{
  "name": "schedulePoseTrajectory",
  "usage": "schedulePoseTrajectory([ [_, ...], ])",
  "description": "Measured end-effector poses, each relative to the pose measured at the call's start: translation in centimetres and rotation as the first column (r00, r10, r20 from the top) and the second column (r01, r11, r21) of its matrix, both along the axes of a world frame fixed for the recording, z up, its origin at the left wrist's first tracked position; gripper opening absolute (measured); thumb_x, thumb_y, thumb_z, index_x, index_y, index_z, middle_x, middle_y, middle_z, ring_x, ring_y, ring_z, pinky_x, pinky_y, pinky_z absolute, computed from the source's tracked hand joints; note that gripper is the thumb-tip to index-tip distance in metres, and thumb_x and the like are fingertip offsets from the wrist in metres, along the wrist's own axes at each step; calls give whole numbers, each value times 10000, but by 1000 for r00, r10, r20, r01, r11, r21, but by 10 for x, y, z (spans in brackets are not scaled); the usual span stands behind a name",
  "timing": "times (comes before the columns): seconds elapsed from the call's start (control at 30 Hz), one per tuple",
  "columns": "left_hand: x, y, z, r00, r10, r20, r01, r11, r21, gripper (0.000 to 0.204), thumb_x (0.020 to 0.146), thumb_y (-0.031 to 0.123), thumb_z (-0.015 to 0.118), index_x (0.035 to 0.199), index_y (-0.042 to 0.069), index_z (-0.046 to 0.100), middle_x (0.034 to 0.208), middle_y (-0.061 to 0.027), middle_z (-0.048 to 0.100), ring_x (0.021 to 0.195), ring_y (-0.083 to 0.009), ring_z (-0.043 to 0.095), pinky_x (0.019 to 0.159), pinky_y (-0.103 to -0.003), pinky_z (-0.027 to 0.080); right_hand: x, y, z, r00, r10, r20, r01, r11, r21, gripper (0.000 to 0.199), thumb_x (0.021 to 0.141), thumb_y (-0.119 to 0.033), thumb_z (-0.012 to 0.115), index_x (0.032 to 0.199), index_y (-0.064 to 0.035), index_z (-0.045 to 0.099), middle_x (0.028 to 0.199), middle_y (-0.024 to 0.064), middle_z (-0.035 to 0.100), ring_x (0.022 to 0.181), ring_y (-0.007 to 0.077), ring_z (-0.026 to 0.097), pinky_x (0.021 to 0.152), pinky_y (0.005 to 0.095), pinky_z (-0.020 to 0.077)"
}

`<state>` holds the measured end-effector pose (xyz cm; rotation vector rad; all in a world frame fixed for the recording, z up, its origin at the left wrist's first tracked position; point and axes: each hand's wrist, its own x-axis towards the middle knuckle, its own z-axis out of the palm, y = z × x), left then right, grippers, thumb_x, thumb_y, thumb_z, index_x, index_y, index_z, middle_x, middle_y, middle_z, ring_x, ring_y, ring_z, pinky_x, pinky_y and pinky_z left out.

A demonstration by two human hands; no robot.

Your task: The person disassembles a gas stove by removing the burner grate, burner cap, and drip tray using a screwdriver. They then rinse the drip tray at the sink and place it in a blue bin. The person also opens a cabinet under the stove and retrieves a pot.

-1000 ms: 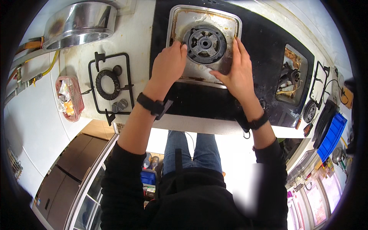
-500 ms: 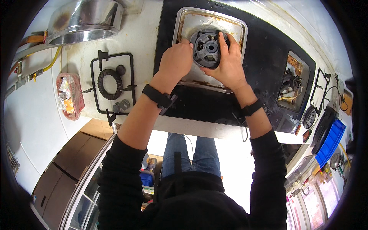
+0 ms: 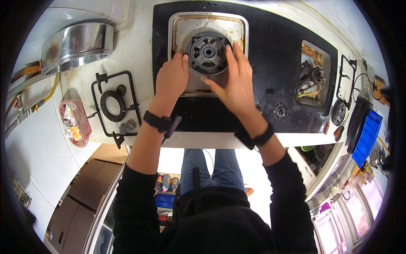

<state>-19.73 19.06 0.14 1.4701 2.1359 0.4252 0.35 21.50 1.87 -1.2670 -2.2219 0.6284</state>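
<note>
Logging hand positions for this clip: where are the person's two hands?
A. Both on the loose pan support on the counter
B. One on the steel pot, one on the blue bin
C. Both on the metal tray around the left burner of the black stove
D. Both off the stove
C: the left hand and the right hand rest on the metal tray either side of the burner.

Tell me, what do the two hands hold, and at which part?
Both touch the round burner: left hand at its left edge, right hand at its right edge. A closed grip cannot be told.
</note>
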Motion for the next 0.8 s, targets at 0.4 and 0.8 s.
schedulePoseTrajectory([
  [0.4, 24, -69, 37, 981, 28, 190, -42, 997, 70, 257, 962, 199, 678, 1152, 57, 578, 1012, -104, 604, 776, -254, 624, 695, -370, 513, 80, -100, 6, 993, -89, -73, 69, 970, -233, 431, 827, -51, 735, 1247, -21, 644, 1186, 171, 603, 1102, 345, 571, 961, 429, 461],
  [0.8, 7, -51, 25, 939, 106, 327, -129, 990, 50, 282, 1025, 263, 574, 1137, 4, 588, 927, -205, 701, 876, -395, 689, 757, -469, 532, 50, -48, 12, 950, -289, -119, 179, 815, -552, 283, 954, -120, 672, 1193, 13, 602, 981, 153, 610, 808, 258, 604, 734, 368, 509],
])
